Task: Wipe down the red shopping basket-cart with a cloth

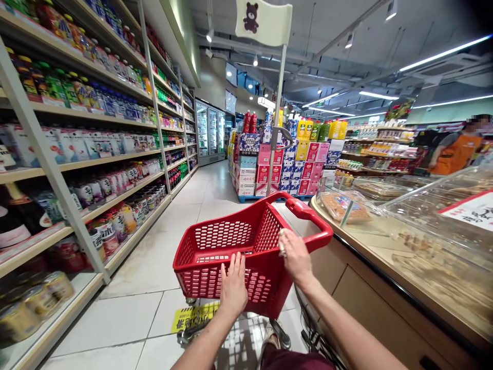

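Observation:
A red plastic shopping cart (219, 234) with perforated walls stands in front of me, its basket bare inside. Its handle (316, 231) points to the right, towards the counter. My left hand (233, 288) rests on the near side wall, fingers stretched out flat with their tips at the rim; nothing is in it. Near the corner by the handle, my right hand (296, 257) is closed on the rim. A small crumpled white tissue (282, 245) shows under its fingers, mostly hidden. A pole with a bear flag (264, 20) rises behind the cart.
Shelves of drinks (88, 110) line the left side. A counter (385, 246) with clear-lidded food trays stands close on the right. Stacked drink cartons (269, 169) are ahead, on a pallet. A yellow floor sign (188, 318) lies beneath the cart. A person in an orange apron (456, 154) stands far right.

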`<state>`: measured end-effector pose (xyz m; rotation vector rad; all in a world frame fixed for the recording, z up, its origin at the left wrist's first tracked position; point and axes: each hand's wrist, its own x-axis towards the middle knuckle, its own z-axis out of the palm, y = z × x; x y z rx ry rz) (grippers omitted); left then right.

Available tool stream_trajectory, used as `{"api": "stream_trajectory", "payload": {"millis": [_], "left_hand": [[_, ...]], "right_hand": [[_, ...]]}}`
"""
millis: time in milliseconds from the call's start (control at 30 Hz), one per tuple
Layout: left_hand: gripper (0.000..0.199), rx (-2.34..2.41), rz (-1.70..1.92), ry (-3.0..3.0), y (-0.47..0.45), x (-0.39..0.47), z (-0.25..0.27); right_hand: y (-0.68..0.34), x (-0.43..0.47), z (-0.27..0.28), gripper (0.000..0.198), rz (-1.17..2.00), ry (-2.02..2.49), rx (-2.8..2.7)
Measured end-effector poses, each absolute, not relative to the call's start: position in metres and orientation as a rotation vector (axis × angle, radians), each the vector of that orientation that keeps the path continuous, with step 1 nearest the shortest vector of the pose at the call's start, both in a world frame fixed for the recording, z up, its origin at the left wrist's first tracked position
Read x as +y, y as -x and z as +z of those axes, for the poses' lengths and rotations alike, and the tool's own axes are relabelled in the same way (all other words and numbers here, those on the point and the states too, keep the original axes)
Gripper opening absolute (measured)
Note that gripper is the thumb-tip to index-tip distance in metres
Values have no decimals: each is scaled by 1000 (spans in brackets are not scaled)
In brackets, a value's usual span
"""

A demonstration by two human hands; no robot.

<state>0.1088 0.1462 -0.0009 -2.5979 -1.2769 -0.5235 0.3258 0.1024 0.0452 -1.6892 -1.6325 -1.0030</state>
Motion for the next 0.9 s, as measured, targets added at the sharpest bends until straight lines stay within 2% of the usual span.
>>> {"api": "stream_trajectory", "payload": {"millis": [133,333,533,667,767,900], "left_hand": [[73,-1241,-520,2613,-103,147,0],[76,-1321,-518,2619,-97,144,0],[68,-1255,-458,2632,-93,144,7],[69,-1264,-436,2649,-93,144,10],[71,-1298,-438,2665,-95,142,9],[74,-1310,-449,2645,-96,141,9]], "right_hand": [[-323,106,43,35,-927,1510,-1885],[-365,86,50,35,-1010,1552,-1533],[-339,87,49,37,-1031,1480,-1904],[-380,66,63,30,-1052,1502,-1601],[-381,49,40,31,-968,1551,-1388],[-346,36,-8,31,-751,1593,-1640]]}}
